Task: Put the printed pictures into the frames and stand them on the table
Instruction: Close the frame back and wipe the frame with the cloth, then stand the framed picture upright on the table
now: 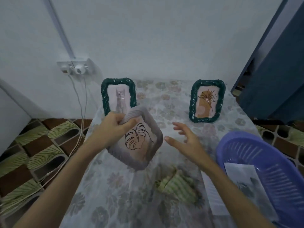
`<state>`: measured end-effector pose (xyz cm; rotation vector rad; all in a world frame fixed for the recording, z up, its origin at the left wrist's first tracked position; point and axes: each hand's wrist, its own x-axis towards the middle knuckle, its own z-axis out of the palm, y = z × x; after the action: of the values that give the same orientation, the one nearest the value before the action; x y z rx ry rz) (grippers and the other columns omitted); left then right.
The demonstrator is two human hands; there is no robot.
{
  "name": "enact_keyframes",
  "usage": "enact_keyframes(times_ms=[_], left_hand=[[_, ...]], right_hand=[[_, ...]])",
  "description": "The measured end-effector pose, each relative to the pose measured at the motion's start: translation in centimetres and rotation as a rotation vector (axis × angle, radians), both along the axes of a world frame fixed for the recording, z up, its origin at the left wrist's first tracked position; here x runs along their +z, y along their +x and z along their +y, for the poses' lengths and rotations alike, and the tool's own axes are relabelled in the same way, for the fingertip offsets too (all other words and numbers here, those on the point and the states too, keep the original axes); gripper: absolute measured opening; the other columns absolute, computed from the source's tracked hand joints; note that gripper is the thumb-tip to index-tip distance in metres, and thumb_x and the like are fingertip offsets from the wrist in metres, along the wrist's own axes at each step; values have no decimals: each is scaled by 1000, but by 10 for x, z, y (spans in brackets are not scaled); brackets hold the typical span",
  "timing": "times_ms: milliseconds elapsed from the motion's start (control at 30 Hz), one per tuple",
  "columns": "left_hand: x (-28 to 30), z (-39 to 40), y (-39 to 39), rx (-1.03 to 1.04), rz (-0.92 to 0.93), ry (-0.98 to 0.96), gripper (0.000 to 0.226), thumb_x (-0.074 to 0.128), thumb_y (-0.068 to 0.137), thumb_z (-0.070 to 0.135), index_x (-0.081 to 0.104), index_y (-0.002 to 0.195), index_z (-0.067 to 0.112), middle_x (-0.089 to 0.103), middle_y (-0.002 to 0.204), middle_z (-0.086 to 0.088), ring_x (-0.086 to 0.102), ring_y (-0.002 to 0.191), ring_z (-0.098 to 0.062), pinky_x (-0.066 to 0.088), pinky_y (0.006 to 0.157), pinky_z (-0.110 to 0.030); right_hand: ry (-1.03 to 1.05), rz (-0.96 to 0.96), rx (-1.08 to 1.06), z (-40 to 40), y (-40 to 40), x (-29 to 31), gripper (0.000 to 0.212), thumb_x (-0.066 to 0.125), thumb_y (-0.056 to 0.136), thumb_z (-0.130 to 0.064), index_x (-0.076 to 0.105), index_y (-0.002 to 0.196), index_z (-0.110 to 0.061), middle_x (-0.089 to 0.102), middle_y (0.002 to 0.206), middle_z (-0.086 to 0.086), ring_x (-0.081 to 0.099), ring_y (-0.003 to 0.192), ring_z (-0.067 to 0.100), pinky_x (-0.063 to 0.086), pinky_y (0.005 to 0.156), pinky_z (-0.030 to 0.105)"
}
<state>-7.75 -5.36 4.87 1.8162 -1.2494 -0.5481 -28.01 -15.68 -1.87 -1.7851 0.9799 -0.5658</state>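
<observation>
Above the table [164,104], left grip [113,125] pinches the grey frame [148,155]; right grip [185,139] hovers spread, empty.

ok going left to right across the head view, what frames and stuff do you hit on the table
dark green frame with the cat picture → grey frame with the leaf drawing, held in the left hand → open right hand → dark green frame with the plant drawing → purple basket

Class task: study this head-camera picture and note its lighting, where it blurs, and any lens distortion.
Head view: dim, bluish, even light with soft shadows and no glare; the wide lens bows the white wall conduit and blue door edge; the grey woven frame with a leaf drawing, held by the left hand, looks slightly smeared; the pale green woven frame lying near the bottom is blurriest.
</observation>
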Motion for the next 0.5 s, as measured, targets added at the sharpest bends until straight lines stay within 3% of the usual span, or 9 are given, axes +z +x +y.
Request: enact_keyframes(times_ms=[100,167,233,267,333,400,500], left_hand=[[7,-10,-7,-139,17,22,51,65,85,29,34,46,16,25,38,11,23,35,-5,18,40,-17],[13,-10,-12,-209,111,12,52,69,81,34,40,47,6,29,40,-2,29,40,-12,23,44,-21],[20,-7,-18,-244,293,3,56,71,76,42,57,64,-10,51,55,-27,48,51,-24,38,52,-30],[21,-6,-20,-236,400,0,49,70,75,42,67,77,-7,64,70,-28,59,61,-28,47,58,-33],[14,-4,-24,-181,639,-26,39,63,73,39,73,96,9,73,91,-15,69,80,-25,57,71,-32],[1,-3,-28,-80,846,-93,43,56,79,41,68,107,11,71,93,-10,67,81,-22,57,69,-31],[-25,-8,-40,20,973,-32,44,40,92,47,64,109,15,71,98,-6,68,85,-21,57,68,-30]], right_hand=[[-22,58,207,-14,3,28,37,78,70,-35,58,100,-26,60,100,-5,58,89,12,47,71,20],[-53,28,237,-16,0,36,36,78,66,-37,59,84,-13,60,83,-1,57,75,12,46,63,18],[75,-53,269,-15,-4,41,42,75,65,-39,61,89,-6,64,87,7,61,81,14,50,72,24],[164,-96,274,-15,-7,44,39,73,67,-34,63,94,-7,68,93,8,64,87,17,53,77,27],[326,-171,228,-16,-11,47,31,70,68,-22,67,98,-12,72,95,6,68,88,18,57,77,28],[504,-257,113,-18,-15,46,26,69,72,-15,68,98,-9,74,88,4,70,80,17,58,71,27],[703,-357,22,-23,-15,38,50,68,65,-13,61,114,-3,71,102,8,67,89,21,54,84,35]])
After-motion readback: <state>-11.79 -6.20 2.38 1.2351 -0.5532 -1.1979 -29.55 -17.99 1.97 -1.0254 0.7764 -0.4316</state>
